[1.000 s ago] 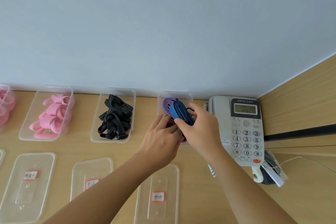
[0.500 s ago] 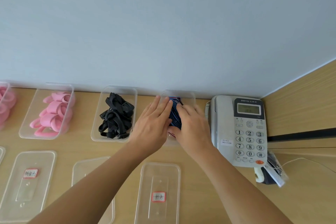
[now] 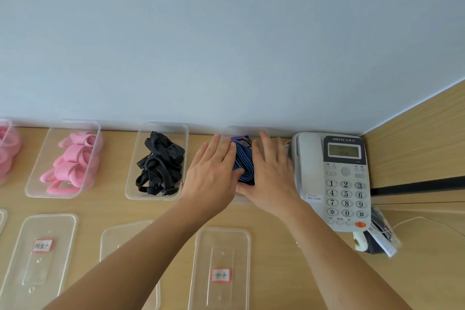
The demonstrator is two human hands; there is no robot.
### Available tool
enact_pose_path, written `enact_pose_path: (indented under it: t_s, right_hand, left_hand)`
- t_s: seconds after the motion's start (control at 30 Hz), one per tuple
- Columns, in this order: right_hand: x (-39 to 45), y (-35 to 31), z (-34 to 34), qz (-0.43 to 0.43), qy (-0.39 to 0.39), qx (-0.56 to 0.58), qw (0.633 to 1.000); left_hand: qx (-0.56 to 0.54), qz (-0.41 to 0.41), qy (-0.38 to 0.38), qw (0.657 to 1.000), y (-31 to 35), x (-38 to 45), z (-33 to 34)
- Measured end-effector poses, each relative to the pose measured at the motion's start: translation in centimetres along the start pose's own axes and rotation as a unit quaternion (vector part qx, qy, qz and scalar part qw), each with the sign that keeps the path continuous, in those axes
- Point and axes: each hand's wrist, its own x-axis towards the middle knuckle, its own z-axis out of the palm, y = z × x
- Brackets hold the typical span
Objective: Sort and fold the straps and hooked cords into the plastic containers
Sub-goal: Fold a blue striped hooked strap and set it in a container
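— Head view: what does your grip have?
— Nothing grasped. My left hand [image 3: 214, 173] and right hand [image 3: 270, 173] lie flat, fingers straight, pressing one folded blue strap [image 3: 242, 161] into the clear container [image 3: 247, 129] by the wall.
— Around it?
— Four containers in view, two pink-filled, one with black straps [image 3: 159, 166]; three labelled lids [image 3: 221, 269] on the bench [image 3: 427, 272]; one telephone [image 3: 334, 178].

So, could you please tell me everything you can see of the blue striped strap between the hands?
The blue striped strap looks like woven fabric, dark blue with lighter blue lines and a reddish edge at its far end. It lies folded in a bundle inside the clear plastic container by the wall, beside the phone. The left hand and right hand flank it with straight fingers, touching its sides.
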Motion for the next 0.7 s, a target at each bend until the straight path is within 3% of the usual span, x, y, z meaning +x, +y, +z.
enact_pose_path:
  t_s: [0.1, 0.27, 0.4, 0.53, 0.6, 0.7]
  right_hand:
    - [-0.2, 0.3, 0.1, -0.001, 0.002, 0.014, 1.0]
    - [-1.1, 1.0, 1.0, -0.031, 0.082, 0.039, 0.995]
    - [-1.3, 0.8, 1.7, -0.023, 0.076, 0.037, 0.996]
    - [-1.4, 0.7, 1.6, -0.02, 0.051, 0.015, 0.998]
    - [-2.0, 0.4, 1.6, -0.026, 0.086, 0.041, 0.995]
    - [-3.8, -0.3, 2.6, -0.005, 0.211, 0.124, 0.97]
  left_hand:
    - [-0.054, -0.007, -0.043, 0.998, 0.7, 0.1, 0.0]
    - [-0.03, -0.017, -0.048, 0.998, 0.6, -0.3, 0.8]
    - [-0.021, -0.039, -0.039, 0.998, 1.3, 0.1, 0.4]
    - [-0.007, -0.061, -0.086, 0.994, 1.7, 0.4, 0.2]
    - [-0.003, -0.061, -0.09, 0.994, 1.9, 0.3, -0.1]
    - [-0.024, -0.055, -0.1, 0.993, 1.6, 0.3, -0.2]
